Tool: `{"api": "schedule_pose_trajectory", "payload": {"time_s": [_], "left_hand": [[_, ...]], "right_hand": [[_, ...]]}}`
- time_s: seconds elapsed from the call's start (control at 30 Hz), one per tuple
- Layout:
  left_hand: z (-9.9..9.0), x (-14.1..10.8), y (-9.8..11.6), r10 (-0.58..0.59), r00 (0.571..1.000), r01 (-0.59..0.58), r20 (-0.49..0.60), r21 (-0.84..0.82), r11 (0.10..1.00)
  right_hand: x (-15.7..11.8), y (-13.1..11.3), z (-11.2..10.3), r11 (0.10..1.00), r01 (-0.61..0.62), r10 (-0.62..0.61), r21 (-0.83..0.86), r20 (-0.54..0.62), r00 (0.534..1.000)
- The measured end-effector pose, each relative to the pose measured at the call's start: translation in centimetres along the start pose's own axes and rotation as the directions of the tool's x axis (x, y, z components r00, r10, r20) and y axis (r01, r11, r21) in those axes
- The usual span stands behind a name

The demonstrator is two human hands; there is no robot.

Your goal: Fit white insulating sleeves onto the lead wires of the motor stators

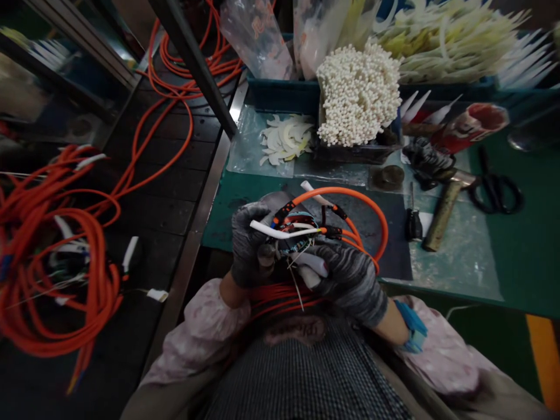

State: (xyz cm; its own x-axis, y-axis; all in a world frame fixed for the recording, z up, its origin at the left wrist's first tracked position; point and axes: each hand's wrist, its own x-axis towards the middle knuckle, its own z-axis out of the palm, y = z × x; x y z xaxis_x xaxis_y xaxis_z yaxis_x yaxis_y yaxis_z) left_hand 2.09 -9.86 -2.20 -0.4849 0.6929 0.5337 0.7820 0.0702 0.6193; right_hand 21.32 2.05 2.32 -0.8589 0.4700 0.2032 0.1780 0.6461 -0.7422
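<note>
My left hand (250, 245), in a grey knit glove, is closed around the side of a wire-wound stator (300, 224) just above my lap. Copper-coloured windings show on it, with thin pale strings hanging below. Orange cables (380, 221) loop out of it to the right. A white sleeve (280, 233) on a lead crosses its front, and another white-sleeved lead points up behind. My right hand (354, 280), gloved too, has its fingers closed on a smooth whitish plastic tool (312, 262) against the stator's lower right; the tool's far end is hidden.
Coiled orange cables (98, 233) lie on the dark slatted conveyor at left. On the green bench are a box of white-tipped sticks (359, 93), curved white pieces (289, 137), a hammer (446, 210), black scissors (494, 186), a screwdriver (413, 221) and a red can (472, 125).
</note>
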Motion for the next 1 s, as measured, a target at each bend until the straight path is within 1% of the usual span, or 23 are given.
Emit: {"api": "schedule_pose_trajectory", "payload": {"time_s": [0.07, 0.1, 0.13, 0.2, 0.27, 0.33, 0.4, 0.53, 0.6, 0.7, 0.77, 0.83, 0.93, 1.0], "left_hand": [[-0.1, 0.5, 0.4, 0.065, 0.996, -0.067, -0.068, -0.033, 0.997], [-0.2, 0.8, 0.6, 0.1, 0.992, -0.102, -0.082, -0.027, 0.994], [-0.2, 1.1, 0.9, 0.129, 0.989, -0.129, -0.07, 0.0, 0.992], [-0.3, 1.8, 1.5, 0.165, 0.986, -0.162, -0.021, 0.091, 0.983], [-0.2, 2.7, 2.2, 0.172, 0.984, -0.178, 0.045, 0.17, 0.969], [-0.1, 3.6, 3.0, 0.176, 0.979, -0.193, 0.1, 0.205, 0.96], [0.1, 4.6, 3.8, 0.168, 0.975, -0.199, 0.148, 0.224, 0.954], [0.7, 6.6, 4.7, 0.096, 0.966, -0.161, 0.241, 0.266, 0.951], [1.2, 7.4, 4.8, 0.058, 0.958, -0.136, 0.281, 0.267, 0.954], [2.2, 8.6, 4.9, 0.037, 0.95, -0.125, 0.309, 0.272, 0.954], [2.7, 9.6, 5.2, 0.032, 0.936, -0.139, 0.351, 0.283, 0.949], [2.9, 10.7, 5.9, -0.021, 0.906, -0.132, 0.423, 0.327, 0.936], [2.9, 12.1, 7.5, -0.177, 0.835, -0.092, 0.521, 0.449, 0.889], [2.8, 12.7, 8.4, -0.236, 0.802, -0.087, 0.548, 0.498, 0.863]], "right_hand": [[-0.3, 0.3, -0.4, 1.0, -0.009, 0.009, 0.014, -0.023, 1.0], [-0.5, 0.5, -0.7, 1.0, -0.019, 0.019, 0.015, -0.029, 0.999], [-0.7, 0.8, -1.1, 0.999, -0.034, 0.034, 0.007, -0.037, 0.999], [-0.9, 1.2, -1.8, 0.998, -0.048, 0.046, -0.042, -0.057, 0.997], [-0.7, 1.4, -2.4, 0.99, -0.042, 0.032, -0.131, -0.073, 0.997], [-0.4, 1.4, -2.9, 0.975, -0.035, 0.02, -0.218, -0.066, 0.998], [0.0, 1.2, -3.2, 0.965, -0.047, 0.034, -0.257, -0.057, 0.998], [0.2, 1.5, -3.6, 0.975, -0.063, 0.044, -0.215, -0.089, 0.995], [0.0, 2.1, -3.6, 0.97, -0.1, 0.073, -0.222, -0.123, 0.99], [-0.1, 3.0, -3.3, 0.929, -0.195, 0.141, -0.313, -0.189, 0.972], [0.1, 3.2, -3.0, 0.888, -0.222, 0.141, -0.402, -0.222, 0.965], [0.6, 3.1, -2.8, 0.824, -0.203, 0.108, -0.53, -0.205, 0.973], [1.3, 2.4, -2.7, 0.701, -0.146, 0.086, -0.698, -0.121, 0.989], [1.5, 2.1, -2.7, 0.687, -0.121, 0.084, -0.716, -0.087, 0.993]]}}
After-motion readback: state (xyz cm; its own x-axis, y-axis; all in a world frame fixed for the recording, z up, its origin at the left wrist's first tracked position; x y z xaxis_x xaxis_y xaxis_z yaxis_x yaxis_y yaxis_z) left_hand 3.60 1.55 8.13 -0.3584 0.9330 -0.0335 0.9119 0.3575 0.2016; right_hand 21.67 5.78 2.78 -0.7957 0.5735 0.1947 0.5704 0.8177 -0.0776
